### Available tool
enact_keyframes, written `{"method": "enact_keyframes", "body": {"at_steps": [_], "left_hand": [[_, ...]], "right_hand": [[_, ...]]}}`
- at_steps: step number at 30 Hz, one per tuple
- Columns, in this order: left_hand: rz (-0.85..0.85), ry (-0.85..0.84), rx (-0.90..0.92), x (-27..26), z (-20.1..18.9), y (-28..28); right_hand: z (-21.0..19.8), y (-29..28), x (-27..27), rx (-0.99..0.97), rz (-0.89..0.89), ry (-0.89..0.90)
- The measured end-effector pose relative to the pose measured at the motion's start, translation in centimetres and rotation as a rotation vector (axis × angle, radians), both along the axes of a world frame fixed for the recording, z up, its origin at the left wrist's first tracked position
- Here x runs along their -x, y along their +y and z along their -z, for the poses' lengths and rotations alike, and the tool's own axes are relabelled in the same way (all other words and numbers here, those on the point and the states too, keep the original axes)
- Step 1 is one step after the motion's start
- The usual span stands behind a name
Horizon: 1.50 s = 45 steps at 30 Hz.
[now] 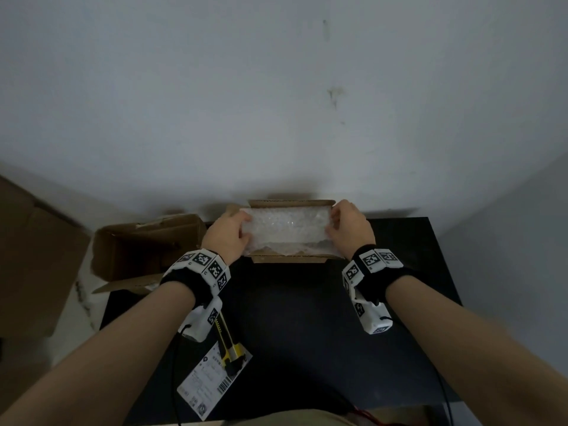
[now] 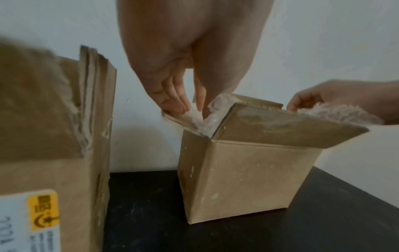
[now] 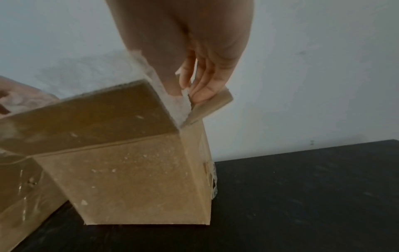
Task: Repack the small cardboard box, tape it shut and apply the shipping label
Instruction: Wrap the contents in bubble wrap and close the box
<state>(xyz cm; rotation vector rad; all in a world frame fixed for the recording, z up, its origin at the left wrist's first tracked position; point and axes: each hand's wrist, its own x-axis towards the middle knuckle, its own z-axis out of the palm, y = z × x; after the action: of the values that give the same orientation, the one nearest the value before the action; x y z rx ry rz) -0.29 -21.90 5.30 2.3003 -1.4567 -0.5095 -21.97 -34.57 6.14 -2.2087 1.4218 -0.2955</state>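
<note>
The small cardboard box (image 1: 292, 258) stands open at the far edge of the black table (image 1: 307, 318), its flaps spread. Clear bubble wrap (image 1: 289, 229) fills its top. At the left end of the box, my left hand (image 1: 244, 232) pinches the wrap between thumb and fingers. In the left wrist view the fingers (image 2: 172, 102) lie against the side flap with the bubble wrap (image 2: 198, 119) bunched there. My right hand (image 1: 333, 226) pinches the wrap's right end, and its fingers (image 3: 205, 92) lie on the side flap beside the bubble wrap (image 3: 179, 105). A white shipping label (image 1: 212, 382) lies at the table's near left.
A larger open cardboard box (image 1: 144, 250) with a printed sticker (image 2: 43, 209) stands just left of the small one. A yellow utility knife (image 1: 229, 342) lies partly on the label. The wall is right behind the box. More cardboard (image 1: 30, 256) is on the floor at far left.
</note>
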Motion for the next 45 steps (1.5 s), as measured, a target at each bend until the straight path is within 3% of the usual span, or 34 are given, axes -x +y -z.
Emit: {"method": "enact_keyframes", "body": {"at_steps": [2,5,8,14,19,23,26,29,33,35,45], "left_hand": [[0.06,-0.048,0.018,-0.2,0.2,0.0],[0.2,-0.18,0.034,-0.4,0.2,-0.2],[0.3,-0.272,-0.046,-0.3,0.0,-0.3],[0.447,-0.478,-0.275,0.0,-0.4,-0.8],[0.573,-0.616,-0.333,0.3,-0.5,-1.5],[0.595,-0.556,-0.352,0.4,-0.2,-1.7],[0.525,-0.421,-0.285,0.4,-0.4,-1.8],[0.431,-0.295,-0.05,0.0,-0.9,-1.5],[0.493,-0.138,0.232,1.1,-1.6,-0.3],[0.534,-0.077,0.221,2.0,-1.8,0.5],[0.504,-0.154,-0.105,3.6,-0.8,1.9]], "right_hand": [[0.2,0.0,0.1,0.079,-0.063,-0.032],[0.5,0.1,0.8,0.182,-0.34,-0.007],[0.3,0.1,1.3,0.178,-0.54,0.206],[0.4,-0.1,1.2,0.124,-0.514,0.468],[0.8,-0.1,0.7,0.117,-0.546,0.567],[1.0,-0.4,0.4,0.064,-0.558,0.59],[0.3,-1.2,0.4,-0.089,-0.515,0.414],[-0.9,-2.1,1.3,-0.114,-0.461,0.13],[-3.2,-1.3,2.4,-0.097,-0.451,0.048],[-3.8,-0.2,2.7,-0.161,-0.487,0.08],[-3.0,2.3,2.4,-0.283,-0.561,0.348]]}}
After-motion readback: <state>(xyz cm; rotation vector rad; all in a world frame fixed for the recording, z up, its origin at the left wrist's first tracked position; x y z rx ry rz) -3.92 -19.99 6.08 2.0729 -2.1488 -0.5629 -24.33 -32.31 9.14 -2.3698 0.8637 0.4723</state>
